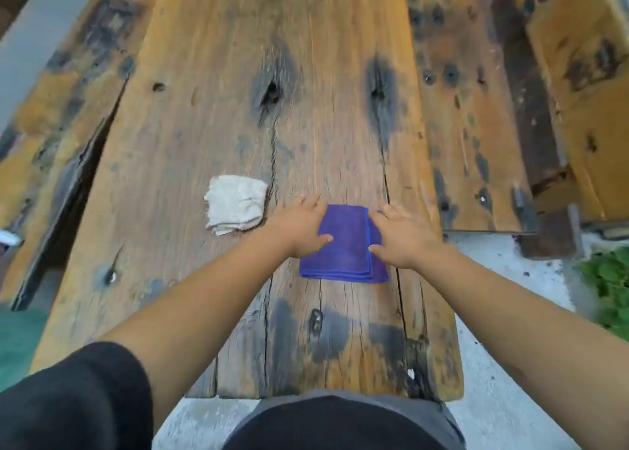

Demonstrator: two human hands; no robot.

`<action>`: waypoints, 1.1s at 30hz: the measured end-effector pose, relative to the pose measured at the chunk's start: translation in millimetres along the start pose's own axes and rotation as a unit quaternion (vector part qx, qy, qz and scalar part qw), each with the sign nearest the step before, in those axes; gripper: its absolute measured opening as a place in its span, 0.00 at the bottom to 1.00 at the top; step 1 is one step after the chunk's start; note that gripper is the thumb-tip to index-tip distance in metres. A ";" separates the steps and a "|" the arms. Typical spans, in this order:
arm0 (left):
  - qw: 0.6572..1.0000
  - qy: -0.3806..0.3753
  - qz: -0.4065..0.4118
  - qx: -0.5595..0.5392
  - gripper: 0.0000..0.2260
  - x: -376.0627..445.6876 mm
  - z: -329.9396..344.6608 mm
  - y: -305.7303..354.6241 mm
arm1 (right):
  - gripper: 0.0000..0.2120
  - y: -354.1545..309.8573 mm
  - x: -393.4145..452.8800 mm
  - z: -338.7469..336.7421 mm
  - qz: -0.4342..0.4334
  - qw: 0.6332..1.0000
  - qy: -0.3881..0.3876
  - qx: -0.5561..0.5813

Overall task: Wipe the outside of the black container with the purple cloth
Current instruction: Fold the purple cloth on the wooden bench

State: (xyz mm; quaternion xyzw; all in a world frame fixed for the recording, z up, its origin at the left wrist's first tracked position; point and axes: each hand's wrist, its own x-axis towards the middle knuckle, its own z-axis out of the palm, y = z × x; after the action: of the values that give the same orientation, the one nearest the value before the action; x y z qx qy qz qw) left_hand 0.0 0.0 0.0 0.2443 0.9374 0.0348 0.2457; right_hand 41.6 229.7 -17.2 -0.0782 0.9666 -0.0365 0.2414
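Observation:
The purple cloth (345, 245) lies folded into a square on the worn wooden table (306, 109), near its front edge. My left hand (301, 226) rests flat on the cloth's left side, fingers spread. On the cloth's right edge lies my right hand (401, 236), also flat with fingers apart. Neither hand grips the cloth. No black container is in view.
A folded grey-white cloth (236, 204) lies on the table just left of my left hand. A wooden bench (585, 75) runs along the right side, another at the left. Concrete floor (510, 364) and green plants (609, 286) are at lower right.

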 end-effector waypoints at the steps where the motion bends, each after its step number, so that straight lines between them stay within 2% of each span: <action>1: 0.999 -0.034 -0.009 -0.013 0.35 6.2 5.6 0.0 | 0.36 -0.3 8.3 4.2 -0.003 1.000 -0.023 0.009; 5: 0.991 -0.099 -0.040 -0.081 0.31 42.6 33.0 -9.3 | 0.29 3.6 48.3 18.8 0.014 0.995 -0.075 0.060; 12: 0.985 -0.071 -0.093 -0.126 0.31 89.0 66.5 -20.8 | 0.29 14.7 97.4 43.0 0.017 0.989 -0.085 0.122; 15: 0.983 -0.032 -0.101 -0.152 0.23 101.2 72.9 -24.0 | 0.27 19.9 106.8 51.3 0.038 0.990 -0.056 0.124; 19: 0.982 -0.078 -0.105 -0.134 0.14 116.7 65.3 -33.3 | 0.21 24.7 117.9 55.8 0.045 0.988 -0.063 0.134; 23: 0.986 -0.113 -0.056 -0.108 0.08 125.8 53.6 -37.3 | 0.11 26.8 125.0 57.2 0.037 0.988 -0.085 0.127; 26: 0.986 -0.079 -0.037 -0.143 0.06 126.2 45.0 -42.0 | 0.03 27.9 129.5 48.8 0.025 0.984 -0.086 0.155; 29: 0.981 -0.026 -0.040 -0.186 0.05 127.2 35.5 -50.9 | 0.12 33.7 134.6 32.2 0.025 0.979 -0.061 0.192; 33: 0.982 0.045 -0.019 -0.182 0.05 120.7 24.5 -55.1 | 0.09 37.6 129.9 12.0 0.000 0.981 0.007 0.194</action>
State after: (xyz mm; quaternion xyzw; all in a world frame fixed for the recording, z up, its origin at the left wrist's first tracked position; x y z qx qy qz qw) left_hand -104.3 7.6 -85.2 0.1761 0.9299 0.2110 0.2444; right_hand -71.0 244.4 -91.7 -0.0293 0.9428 -0.2236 0.2454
